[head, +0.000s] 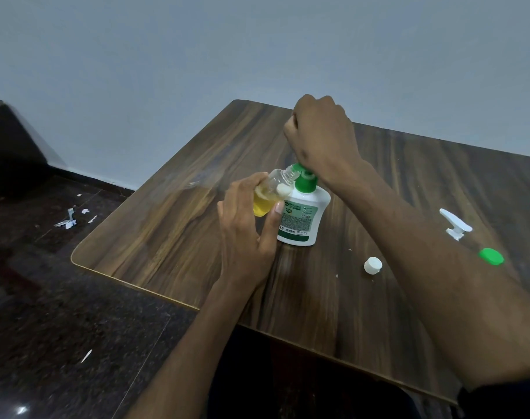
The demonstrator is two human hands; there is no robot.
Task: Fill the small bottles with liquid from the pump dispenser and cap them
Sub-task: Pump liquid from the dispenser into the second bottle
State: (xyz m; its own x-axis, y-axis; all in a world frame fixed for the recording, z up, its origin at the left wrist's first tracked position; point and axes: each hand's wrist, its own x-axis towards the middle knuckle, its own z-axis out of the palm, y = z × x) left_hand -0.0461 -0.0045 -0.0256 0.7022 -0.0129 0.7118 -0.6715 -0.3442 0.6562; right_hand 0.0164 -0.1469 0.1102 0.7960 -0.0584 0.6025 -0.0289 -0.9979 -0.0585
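Near centre of the table, left hand clamped round small bottle, part-filled yellow, tilted, neck aimed right at the spout just beside it. Beyond, pump dispenser, labelled "ORIGINAL", upright. Farthest, right hand fisted above the pump head; contact hidden. White cap near right.

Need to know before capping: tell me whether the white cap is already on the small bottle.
No: the white cap lies on the table, while the small bottle, open-necked, is in the left hand.

Wood-grain table, grey wall, perhaps stone floor
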